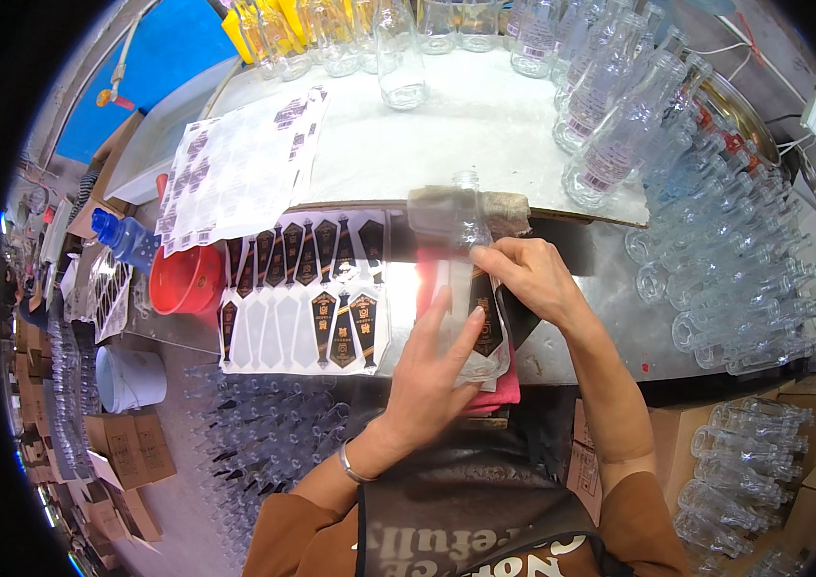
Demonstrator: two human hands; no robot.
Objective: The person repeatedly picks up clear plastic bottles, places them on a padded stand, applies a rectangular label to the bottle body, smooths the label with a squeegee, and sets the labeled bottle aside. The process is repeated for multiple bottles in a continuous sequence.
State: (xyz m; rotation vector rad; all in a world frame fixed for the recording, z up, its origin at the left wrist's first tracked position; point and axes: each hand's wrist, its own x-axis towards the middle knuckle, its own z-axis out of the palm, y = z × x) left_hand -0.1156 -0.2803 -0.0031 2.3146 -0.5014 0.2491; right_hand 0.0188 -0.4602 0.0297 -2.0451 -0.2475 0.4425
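A clear glass bottle [470, 226] lies in front of me with its neck pointing away. A black label [489, 332] shows on its lower right side. My left hand [430, 370] holds the bottle's body from the left, its thumb on the label's edge. From the right, my right hand [535, 277] has curled fingers against the bottle by the label's narrow upper end. Whether they pinch the label or press the glass is hidden. Under the bottle's base is a pink-red cloth [502, 387]. To the left lies a white sheet of black tie-shaped labels [304, 288], with some spots peeled bare.
A printed label sheet [239, 168] overhangs the raised white board [369, 159]. One bottle [400, 62] stands on the board, several labelled bottles [610, 144] at its right. Many bottles [725, 279] lie stacked at right. A red bucket [185, 281] is at left; cardboard boxes [134, 447] lie below.
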